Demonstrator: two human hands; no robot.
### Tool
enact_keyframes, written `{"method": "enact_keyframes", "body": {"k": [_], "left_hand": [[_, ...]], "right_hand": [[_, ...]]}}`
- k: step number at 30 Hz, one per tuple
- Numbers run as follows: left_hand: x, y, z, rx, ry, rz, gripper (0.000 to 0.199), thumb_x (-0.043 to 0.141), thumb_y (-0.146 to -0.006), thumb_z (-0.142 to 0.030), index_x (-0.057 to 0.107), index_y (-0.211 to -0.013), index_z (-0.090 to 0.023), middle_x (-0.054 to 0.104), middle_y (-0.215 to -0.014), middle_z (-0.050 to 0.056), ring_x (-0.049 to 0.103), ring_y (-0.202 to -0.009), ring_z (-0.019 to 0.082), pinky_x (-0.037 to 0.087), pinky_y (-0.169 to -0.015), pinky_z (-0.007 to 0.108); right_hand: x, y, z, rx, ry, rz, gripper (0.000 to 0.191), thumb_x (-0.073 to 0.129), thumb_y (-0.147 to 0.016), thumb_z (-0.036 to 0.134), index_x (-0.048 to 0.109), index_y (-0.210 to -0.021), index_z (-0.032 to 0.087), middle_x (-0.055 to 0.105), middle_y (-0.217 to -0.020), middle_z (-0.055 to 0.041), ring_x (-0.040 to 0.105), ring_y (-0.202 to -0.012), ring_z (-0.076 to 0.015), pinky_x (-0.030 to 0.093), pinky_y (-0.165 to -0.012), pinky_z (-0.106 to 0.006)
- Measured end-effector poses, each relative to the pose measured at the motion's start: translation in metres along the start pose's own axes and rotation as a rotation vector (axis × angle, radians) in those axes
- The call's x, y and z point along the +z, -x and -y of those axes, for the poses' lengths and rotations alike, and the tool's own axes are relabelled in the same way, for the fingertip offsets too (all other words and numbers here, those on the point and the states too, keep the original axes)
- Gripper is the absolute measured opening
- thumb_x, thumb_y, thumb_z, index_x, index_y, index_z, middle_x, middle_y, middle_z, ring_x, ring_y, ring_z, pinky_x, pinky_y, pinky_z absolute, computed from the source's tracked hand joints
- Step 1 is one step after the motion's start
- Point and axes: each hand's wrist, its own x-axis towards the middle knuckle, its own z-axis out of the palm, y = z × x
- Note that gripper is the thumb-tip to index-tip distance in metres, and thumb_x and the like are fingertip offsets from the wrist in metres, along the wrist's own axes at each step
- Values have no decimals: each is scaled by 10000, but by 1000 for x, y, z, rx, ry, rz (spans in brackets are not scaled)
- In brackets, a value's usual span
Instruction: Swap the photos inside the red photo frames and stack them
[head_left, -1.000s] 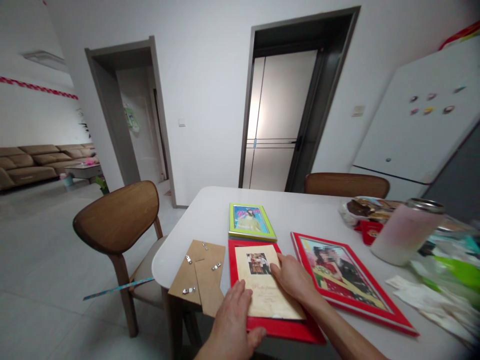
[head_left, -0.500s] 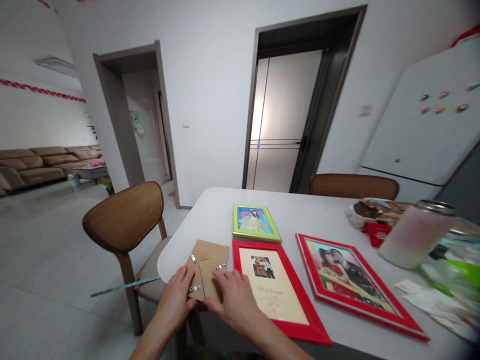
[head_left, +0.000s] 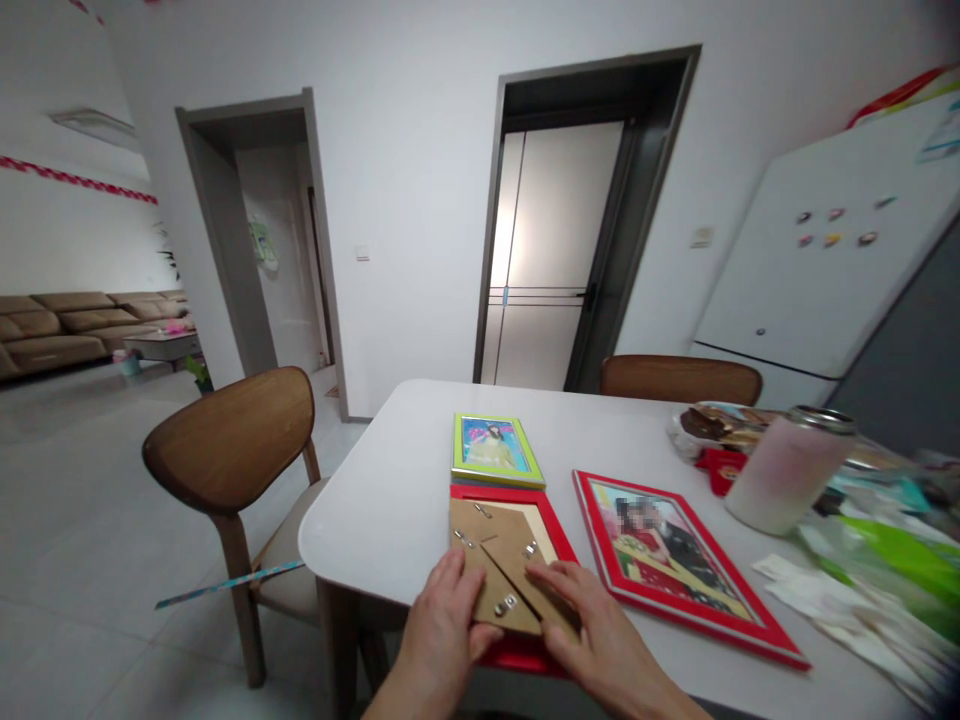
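A brown backing board (head_left: 478, 530) with several metal clips and a diagonal slot is held between my two hands. My left hand (head_left: 442, 625) grips its left lower edge, thumb along the near side. On the right edge my right hand (head_left: 589, 630) has its fingers over the top and its thumb at the near corner. Under the board, a red picture frame (head_left: 553, 522) with a cream print is mostly covered; I cannot tell if the two touch. Behind it lies a yellow-green frame (head_left: 455, 455) with a photo. Another red frame (head_left: 757, 632) lies to the right, photo side up.
A pink-and-white tumbler (head_left: 791, 470), crumpled tissues (head_left: 817, 600) and plastic bags (head_left: 900, 555) crowd the table's right side. One wooden chair (head_left: 232, 435) stands at the left with a patterned strip (head_left: 225, 585) by its seat; another chair (head_left: 682, 378) is across the table.
Both hands have carried the backing board rightward from the table's left edge to over the red frame, turning it slightly. The camera view has shifted a little to the right.
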Motion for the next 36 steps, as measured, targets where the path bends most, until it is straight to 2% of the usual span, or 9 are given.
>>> {"method": "enact_keyframes", "body": {"k": [6, 12, 15, 18, 20, 23, 26, 29, 36], "left_hand": [[20, -15, -8, 6, 28, 91, 374, 649, -625, -233, 553, -983, -175, 476, -1185, 104, 417, -1105, 254, 310, -947, 411], [13, -13, -8, -26, -9, 192, 234, 529, -727, -284, 556, -948, -211, 467, -1209, 61, 351, -1164, 222, 186, -982, 453], [11, -9, -9, -13, 15, 194, 321, 558, -704, -348, 534, -986, -196, 425, -1248, 86, 314, -1189, 223, 155, -996, 446], [13, -5, -7, 15, 48, 203, 492, 663, -582, -429, 522, -985, -183, 388, -1274, 109, 299, -1197, 236, 142, -1004, 441], [14, -4, -4, 15, 43, 225, 482, 688, -550, -423, 536, -938, -181, 377, -1283, 109, 300, -1196, 240, 150, -1002, 441], [14, -4, -1, 20, 24, 251, 420, 685, -557, -417, 552, -876, -179, 363, -1294, 102, 295, -1200, 242, 160, -997, 440], [12, -6, -1, 20, 26, 244, 420, 680, -559, -427, 559, -870, -174, 367, -1291, 104, 298, -1198, 243, 150, -1000, 438], [9, -7, -4, 15, 41, 245, 443, 673, -570, -424, 557, -913, -168, 373, -1287, 106, 308, -1193, 242, 158, -1003, 432], [7, -9, -1, 2, 66, 255, 557, 682, -579, -374, 503, -1052, -143, 372, -1285, 118, 313, -1188, 246, 198, -1003, 414]], "right_hand": [[-2, 2, -28, 8, 151, -30, 470, 462, -606, 255, 562, -1056, 162, 494, -1114, -99, 428, -1046, -217, 294, -926, -350], [7, 1, -30, -45, 320, -66, 439, 477, -621, 253, 572, -1043, 181, 518, -1089, -100, 443, -1003, -234, 314, -878, -386], [8, 1, -27, -57, 351, -69, 411, 490, -643, 276, 576, -1037, 198, 535, -1059, -94, 450, -975, -236, 324, -849, -388], [6, -6, -25, -84, 346, -68, 331, 449, -710, 308, 596, -989, 207, 544, -1022, -83, 461, -937, -214, 339, -820, -355], [3, -16, -24, -109, 354, -58, 308, 387, -763, 301, 600, -966, 212, 541, -1002, -77, 466, -904, -195, 347, -793, -329], [-1, -33, -23, -102, 432, -65, 313, 357, -786, 277, 582, -996, 219, 526, -981, -84, 455, -879, -197, 342, -772, -328], [-1, -43, -24, -79, 494, -61, 292, 355, -790, 270, 608, -918, 199, 526, -923, -92, 442, -856, -207, 334, -772, -338], [-1, -43, -28, -95, 461, -46, 300, 339, -798, 257, 623, -835, 169, 521, -902, -97, 436, -855, -202, 338, -775, -322], [-3, -33, -32, -104, 414, -74, 304, 345, -785, 238, 616, -904, 166, 522, -994, -107, 445, -912, -207, 344, -804, -337]]}}
